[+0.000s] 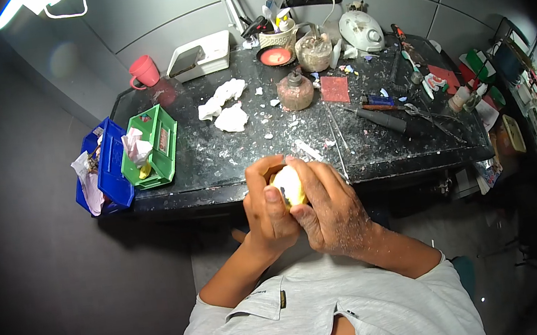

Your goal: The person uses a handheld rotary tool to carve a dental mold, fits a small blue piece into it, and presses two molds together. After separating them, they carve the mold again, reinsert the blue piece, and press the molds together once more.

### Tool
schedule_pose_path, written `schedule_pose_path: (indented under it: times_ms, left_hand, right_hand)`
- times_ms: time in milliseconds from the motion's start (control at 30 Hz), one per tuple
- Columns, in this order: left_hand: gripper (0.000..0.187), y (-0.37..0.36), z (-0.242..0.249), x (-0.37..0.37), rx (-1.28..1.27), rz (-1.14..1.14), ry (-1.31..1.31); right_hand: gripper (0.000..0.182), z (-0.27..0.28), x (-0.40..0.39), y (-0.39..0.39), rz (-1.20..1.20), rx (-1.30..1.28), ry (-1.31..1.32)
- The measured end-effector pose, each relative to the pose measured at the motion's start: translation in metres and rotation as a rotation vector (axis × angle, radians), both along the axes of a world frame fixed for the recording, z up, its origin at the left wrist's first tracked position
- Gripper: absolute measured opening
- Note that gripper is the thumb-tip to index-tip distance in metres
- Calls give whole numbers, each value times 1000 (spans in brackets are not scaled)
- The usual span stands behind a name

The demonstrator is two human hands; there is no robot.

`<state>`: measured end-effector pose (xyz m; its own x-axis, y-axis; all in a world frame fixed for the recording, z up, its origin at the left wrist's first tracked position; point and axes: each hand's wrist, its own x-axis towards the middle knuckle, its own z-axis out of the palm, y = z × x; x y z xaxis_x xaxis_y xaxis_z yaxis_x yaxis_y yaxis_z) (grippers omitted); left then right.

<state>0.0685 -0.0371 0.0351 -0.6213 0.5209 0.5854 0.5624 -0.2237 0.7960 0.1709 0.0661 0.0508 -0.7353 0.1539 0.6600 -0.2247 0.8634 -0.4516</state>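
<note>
A small white and yellow piece is held between both hands, just in front of the table's front edge. My left hand has its fingers curled round the piece's left side, with the thumb against it. Around the right side and top, my right hand closes its fingers, its thumb near the bottom. White dust covers the back of my right hand and wrist. The fingers hide much of the piece. Beyond the hands, a white strip and thin metal tools lie on the table.
The dusty black table holds a green bin, crumpled tissue, a glass burner, a pink square and a dark handpiece. A blue bin stands at the left edge, a red mug at the back left.
</note>
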Motion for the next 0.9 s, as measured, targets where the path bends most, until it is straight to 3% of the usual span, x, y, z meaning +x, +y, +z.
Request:
schedule_pose_path:
  times_ms: [267, 333, 467, 567, 700, 733, 767, 833, 900]
  left_hand:
    - [65, -13, 17, -5, -45, -91, 84]
    - [49, -9, 10, -8, 70, 12, 436]
    - [34, -18, 13, -23, 44, -179, 472]
    - [44, -17, 10, -22, -25, -234, 433]
    - [42, -10, 7, -22, 148, -74, 732]
    - [33, -12, 6, -25, 153, -57, 776]
    - [32, -16, 2, -20, 98, -72, 621]
    - [38, -15, 0, -19, 106, -54, 538]
    - [47, -18, 2, -18, 34, -51, 524]
  right_hand:
    - [62, 14, 8, -6, 122, 10, 126]
    - [62, 16, 15, -13, 64, -119, -22]
    - [63, 20, 18, -10, 128, -167, -61]
    - [66, 15, 18, -8, 154, -86, 31]
    - [68, 18, 21, -7, 124, -59, 20]
    - [67, 24, 23, -7, 154, -191, -82]
    - [66, 28, 25, -7, 187, -323, -185]
    - [67, 25, 26, 0, 228, -284, -181]
    - [70, 20, 27, 2, 320, -449, -210]
